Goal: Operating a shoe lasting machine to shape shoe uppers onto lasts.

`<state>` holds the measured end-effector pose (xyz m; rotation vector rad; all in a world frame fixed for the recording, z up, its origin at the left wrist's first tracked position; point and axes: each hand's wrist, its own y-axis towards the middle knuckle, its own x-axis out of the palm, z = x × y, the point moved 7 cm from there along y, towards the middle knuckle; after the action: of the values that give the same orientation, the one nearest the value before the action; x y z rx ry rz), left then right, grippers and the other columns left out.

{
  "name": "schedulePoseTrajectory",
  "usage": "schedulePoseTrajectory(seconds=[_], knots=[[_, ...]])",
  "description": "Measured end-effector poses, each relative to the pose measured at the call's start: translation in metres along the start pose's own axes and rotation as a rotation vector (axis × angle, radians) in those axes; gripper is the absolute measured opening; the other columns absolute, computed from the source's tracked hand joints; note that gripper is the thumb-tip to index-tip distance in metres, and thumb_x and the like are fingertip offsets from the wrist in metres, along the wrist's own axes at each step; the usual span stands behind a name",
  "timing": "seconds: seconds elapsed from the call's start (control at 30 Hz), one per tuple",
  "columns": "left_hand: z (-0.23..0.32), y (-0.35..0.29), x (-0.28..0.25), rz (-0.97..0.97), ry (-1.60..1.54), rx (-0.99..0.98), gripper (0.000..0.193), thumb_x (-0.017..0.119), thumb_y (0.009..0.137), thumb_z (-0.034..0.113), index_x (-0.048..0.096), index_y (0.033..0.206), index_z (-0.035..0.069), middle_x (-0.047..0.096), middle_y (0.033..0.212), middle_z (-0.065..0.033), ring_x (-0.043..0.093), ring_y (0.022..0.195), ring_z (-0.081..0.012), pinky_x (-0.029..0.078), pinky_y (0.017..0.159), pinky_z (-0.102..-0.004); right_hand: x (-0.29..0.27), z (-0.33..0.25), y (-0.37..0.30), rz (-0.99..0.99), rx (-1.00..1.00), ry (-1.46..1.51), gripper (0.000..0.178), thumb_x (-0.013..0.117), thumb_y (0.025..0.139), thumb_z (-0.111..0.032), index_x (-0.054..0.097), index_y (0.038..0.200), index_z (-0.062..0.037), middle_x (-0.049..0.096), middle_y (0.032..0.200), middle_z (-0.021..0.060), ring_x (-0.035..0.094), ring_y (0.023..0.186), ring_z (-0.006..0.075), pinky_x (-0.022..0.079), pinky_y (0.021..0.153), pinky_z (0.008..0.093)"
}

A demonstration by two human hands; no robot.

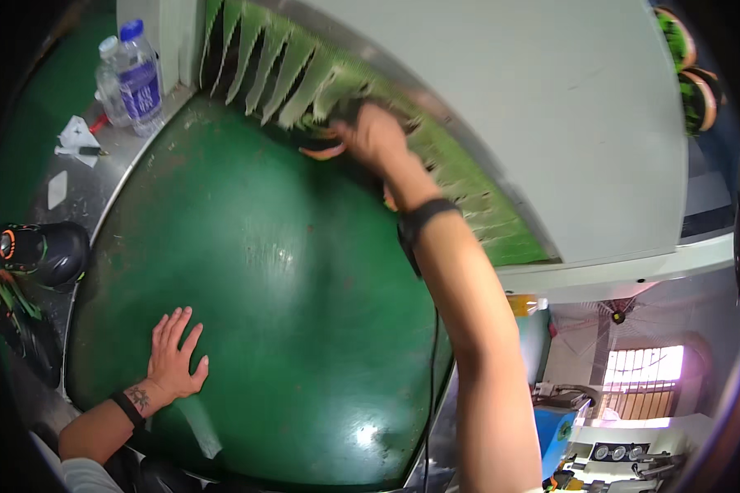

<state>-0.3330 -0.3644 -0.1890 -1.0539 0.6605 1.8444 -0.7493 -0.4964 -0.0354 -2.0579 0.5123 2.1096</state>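
Note:
My left hand (175,353) lies flat on the green belt (263,246), fingers spread, holding nothing. A strip of clear tape or plastic (199,426) lies on the belt beside its wrist. My right arm stretches far forward to the machine's opening, where a curtain of green fringed strips (284,70) hangs. There my right hand (376,135) is at a dark shoe with an orange sole edge (322,152), partly under the strips. Motion smears its fingers, so its grip is unclear. Another orange edge (389,197) shows beside my right wrist, mostly hidden.
On the metal ledge at left stand two plastic bottles (140,82), white scraps (78,140) and a pair of black shoes with orange and green parts (45,251). The grey machine housing (567,107) rises over the belt. A dark cable (430,394) runs along the belt's right edge.

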Motion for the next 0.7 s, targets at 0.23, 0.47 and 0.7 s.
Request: schedulePoseTrajectory(seconds=[0.23,0.47,0.7], knots=[[0.007,0.004,-0.006,0.066,0.035,0.036,0.060,0.062,0.072,0.021,0.046,0.126,0.000,0.033,0.143,-0.0250,0.031,0.133,-0.0424,0.024,0.108,-0.0569,0.032,-0.018,0.022,-0.297,-0.046,0.029,0.024,0.062,0.076,-0.027,0.072,0.091,-0.0106,0.068,0.097,0.0179,0.066,0.090,0.0347,0.054,0.078,0.0412],[0.015,-0.009,-0.012,0.121,0.009,0.042,0.057,0.058,0.074,0.013,0.044,0.127,-0.001,0.034,0.144,-0.0226,0.031,0.134,-0.0417,0.023,0.110,-0.0553,0.001,-0.057,-0.184,0.009,0.138,0.430,0.060,0.063,0.083,-0.034,0.041,0.121,0.0075,0.060,0.076,0.0273,0.058,0.073,0.0471,0.048,0.065,0.0514],[0.049,-0.012,-0.029,0.227,0.057,-0.076,0.050,0.058,0.075,0.013,0.049,0.122,-0.001,0.038,0.140,-0.0214,0.035,0.131,-0.0384,0.027,0.108,-0.0513,-0.090,-0.096,-0.592,-0.373,1.140,1.269,0.056,0.073,0.081,-0.037,0.057,0.117,0.0037,0.067,0.101,0.0094,0.062,0.088,0.0141,0.049,0.082,0.0290]])
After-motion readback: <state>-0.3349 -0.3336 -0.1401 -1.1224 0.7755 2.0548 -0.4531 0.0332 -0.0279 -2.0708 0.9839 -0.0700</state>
